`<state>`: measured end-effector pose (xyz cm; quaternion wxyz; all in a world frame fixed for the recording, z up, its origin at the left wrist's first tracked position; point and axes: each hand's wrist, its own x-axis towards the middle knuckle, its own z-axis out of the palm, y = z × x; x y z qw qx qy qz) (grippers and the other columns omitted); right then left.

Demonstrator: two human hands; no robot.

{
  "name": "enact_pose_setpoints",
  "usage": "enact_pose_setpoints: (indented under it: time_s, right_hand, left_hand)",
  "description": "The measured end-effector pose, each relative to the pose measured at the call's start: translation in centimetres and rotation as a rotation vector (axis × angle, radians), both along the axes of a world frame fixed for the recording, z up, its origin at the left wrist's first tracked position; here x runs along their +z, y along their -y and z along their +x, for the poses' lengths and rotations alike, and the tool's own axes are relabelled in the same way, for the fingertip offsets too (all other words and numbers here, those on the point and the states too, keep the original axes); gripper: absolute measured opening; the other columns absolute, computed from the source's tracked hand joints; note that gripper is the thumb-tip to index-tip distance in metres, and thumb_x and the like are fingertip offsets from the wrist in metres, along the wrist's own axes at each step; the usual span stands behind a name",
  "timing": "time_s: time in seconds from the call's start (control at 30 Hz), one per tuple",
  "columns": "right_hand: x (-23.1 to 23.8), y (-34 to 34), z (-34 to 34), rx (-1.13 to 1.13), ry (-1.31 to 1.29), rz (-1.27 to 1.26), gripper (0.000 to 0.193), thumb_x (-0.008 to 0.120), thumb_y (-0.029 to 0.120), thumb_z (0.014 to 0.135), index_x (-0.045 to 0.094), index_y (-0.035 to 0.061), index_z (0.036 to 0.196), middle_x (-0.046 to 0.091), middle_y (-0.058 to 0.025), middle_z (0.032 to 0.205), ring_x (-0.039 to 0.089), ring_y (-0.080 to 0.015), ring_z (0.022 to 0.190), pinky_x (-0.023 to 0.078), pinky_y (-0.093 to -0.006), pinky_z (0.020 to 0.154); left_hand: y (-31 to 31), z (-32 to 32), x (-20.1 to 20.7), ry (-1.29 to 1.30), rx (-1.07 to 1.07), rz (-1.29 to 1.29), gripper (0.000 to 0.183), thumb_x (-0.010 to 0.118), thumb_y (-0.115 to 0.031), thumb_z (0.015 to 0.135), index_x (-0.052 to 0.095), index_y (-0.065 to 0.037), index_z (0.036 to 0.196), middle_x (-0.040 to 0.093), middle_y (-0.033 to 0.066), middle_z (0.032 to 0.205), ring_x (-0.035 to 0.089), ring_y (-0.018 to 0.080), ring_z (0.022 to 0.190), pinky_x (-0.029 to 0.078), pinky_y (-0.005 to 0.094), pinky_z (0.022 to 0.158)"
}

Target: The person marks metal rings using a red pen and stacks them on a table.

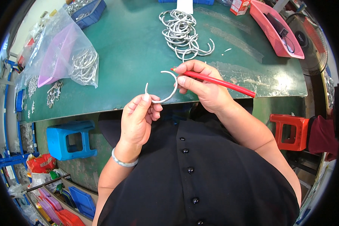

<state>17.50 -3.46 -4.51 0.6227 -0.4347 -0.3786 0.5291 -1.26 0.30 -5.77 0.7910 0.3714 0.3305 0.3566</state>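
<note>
My left hand (139,115) is closed, with thumb and fingers pinching the lower left of a silvery open bangle (172,94). The gap in that bangle faces up and to the left. In my right hand (205,84) is a red pencil (229,85), its tip pointing left near the bangle's upper end. The right fingertips meet the bangle's right side; I cannot tell if they grip it too. Beyond my hands, a heap of similar open bangles (180,32) lies on the green table (128,49).
Left on the table are a clear plastic bag (84,69) of metal rings, a pink tray (56,56) and small metal parts (54,94). A blue bin (90,15) stands behind. At right are a pink basket (278,35), a fan (309,41) and a red stool (290,132); a blue stool (69,139) is left.
</note>
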Motion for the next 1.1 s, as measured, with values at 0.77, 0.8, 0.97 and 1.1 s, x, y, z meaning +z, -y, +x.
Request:
enact_pose_setpoints:
  time_s: [0.77, 0.8, 0.97, 1.1]
  right_hand:
    - [-0.4, 0.1, 0.9, -0.012, 0.092, 0.035, 0.014, 0.056, 0.003, 0.081, 0.054, 0.0009, 0.095, 0.057, -0.0045, 0.088, 0.057, -0.0109, 0.078, 0.047, -0.0238, 0.067]
    - [-0.2, 0.0, 0.8, -0.013, 0.092, 0.031, 0.014, 0.055, 0.003, 0.081, 0.054, 0.0009, 0.095, 0.057, -0.0047, 0.087, 0.057, -0.011, 0.078, 0.047, -0.0238, 0.067]
    - [-0.4, 0.2, 1.1, -0.005, 0.1, 0.041, 0.014, 0.054, 0.002, 0.081, 0.054, 0.0011, 0.094, 0.058, -0.0058, 0.083, 0.056, -0.0113, 0.076, 0.046, -0.0238, 0.068]
    - [-0.4, 0.4, 1.4, -0.028, 0.096, 0.028, 0.013, 0.054, 0.001, 0.081, 0.053, 0.0014, 0.094, 0.058, -0.0067, 0.081, 0.055, -0.0112, 0.073, 0.045, -0.0235, 0.067]
  left_hand:
    - [-6.2, -4.8, 9.0, -0.422, 0.462, 1.101, 0.014, 0.051, -0.011, 0.086, 0.058, 0.0, 0.083, 0.057, 0.0011, 0.072, 0.051, 0.0067, 0.063, 0.042, 0.0198, 0.058]
    - [-7.3, -5.4, 10.6, -0.508, 0.573, 1.304, 0.009, 0.054, -0.004, 0.083, 0.055, 0.001, 0.076, 0.05, 0.0007, 0.066, 0.045, 0.0058, 0.06, 0.036, 0.019, 0.054]
    - [-13.7, -9.3, 17.6, -0.964, 0.83, 1.788, 0.01, 0.056, -0.008, 0.081, 0.056, 0.002, 0.081, 0.054, 0.0112, 0.067, 0.051, 0.0194, 0.057, 0.04, 0.0268, 0.054]
    - [-17.7, -11.2, 19.7, -1.222, 0.796, 1.849, 0.016, 0.055, -0.016, 0.082, 0.058, 0.0, 0.085, 0.057, 0.0147, 0.074, 0.056, 0.0264, 0.066, 0.044, 0.0305, 0.061]
